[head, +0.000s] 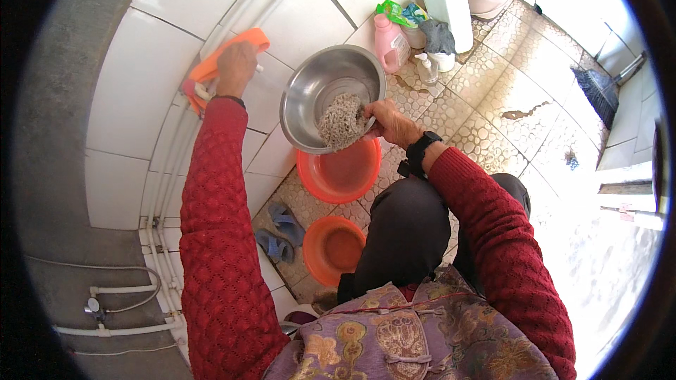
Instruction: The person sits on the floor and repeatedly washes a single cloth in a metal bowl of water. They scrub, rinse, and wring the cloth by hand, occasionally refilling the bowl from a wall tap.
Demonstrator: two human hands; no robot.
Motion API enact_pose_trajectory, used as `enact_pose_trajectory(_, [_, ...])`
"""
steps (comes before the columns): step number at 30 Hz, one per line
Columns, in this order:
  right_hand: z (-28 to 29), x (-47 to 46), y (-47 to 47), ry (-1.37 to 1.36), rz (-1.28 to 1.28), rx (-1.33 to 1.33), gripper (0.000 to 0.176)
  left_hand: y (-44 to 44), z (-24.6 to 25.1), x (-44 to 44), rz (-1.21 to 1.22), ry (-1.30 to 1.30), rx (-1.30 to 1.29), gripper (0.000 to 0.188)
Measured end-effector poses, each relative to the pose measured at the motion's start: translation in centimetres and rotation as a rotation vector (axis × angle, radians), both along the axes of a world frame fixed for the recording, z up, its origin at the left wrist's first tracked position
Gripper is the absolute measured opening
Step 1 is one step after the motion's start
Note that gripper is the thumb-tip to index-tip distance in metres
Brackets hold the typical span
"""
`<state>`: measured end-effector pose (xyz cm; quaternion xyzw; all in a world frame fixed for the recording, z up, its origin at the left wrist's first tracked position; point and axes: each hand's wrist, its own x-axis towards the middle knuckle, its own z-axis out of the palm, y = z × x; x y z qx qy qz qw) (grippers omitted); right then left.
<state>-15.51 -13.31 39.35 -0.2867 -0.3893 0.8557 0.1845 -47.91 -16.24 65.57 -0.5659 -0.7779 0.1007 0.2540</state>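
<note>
My right hand (pixel 393 122) grips the near right rim of a stainless steel basin (pixel 338 66). Inside that rim sits a bunched, looped, greyish-beige scrubbing cloth (pixel 342 122), close against my fingers. The basin is tilted and held above a larger red plastic basin (pixel 346 177), covering its far part. Over by the wall pipes, my left hand (pixel 236 66) is closed on an orange cloth (pixel 211 63). A short white rod end shows beside that hand; what it belongs to cannot be told.
White pipes (pixel 169 179) run along the tiled wall at left. An orange basin (pixel 334 250) and blue slippers (pixel 280 235) lie on the floor near my knee. A pink bottle (pixel 388 45) and a pump bottle (pixel 426 69) stand beyond the steel basin. A broom (pixel 599 89) leans at right.
</note>
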Motion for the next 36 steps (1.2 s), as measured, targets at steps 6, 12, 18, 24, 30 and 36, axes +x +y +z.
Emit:
enact_pose_trajectory(6, [-4.4,-1.0,0.5,0.133,-0.011,0.315,0.021,0.2,-0.4,0.2,-0.016,0.032,0.017,0.049])
enact_pose_trajectory(12, [-5.8,-1.7,1.0,0.132,0.003,0.469,0.040,0.2,-0.4,0.6,0.037,0.093,-0.019,0.038])
enact_pose_trajectory(18, [-3.1,-0.6,0.8,-0.034,0.034,0.032,0.035,0.2,-0.3,0.8,0.012,0.061,-0.019,0.039])
enact_pose_trajectory(24, [-2.9,1.2,-0.2,0.094,0.007,0.952,0.021,0.4,-0.3,1.4,0.027,0.077,-0.021,0.039])
enact_pose_trajectory(30, [-1.5,1.1,-0.1,-0.018,0.068,0.021,0.031,0.7,-0.5,1.6,0.037,0.077,-0.009,0.039])
enact_pose_trajectory(36, [-1.6,1.1,-1.4,0.187,-0.020,1.231,0.022,0.3,-0.4,2.2,0.023,0.051,0.022,0.044])
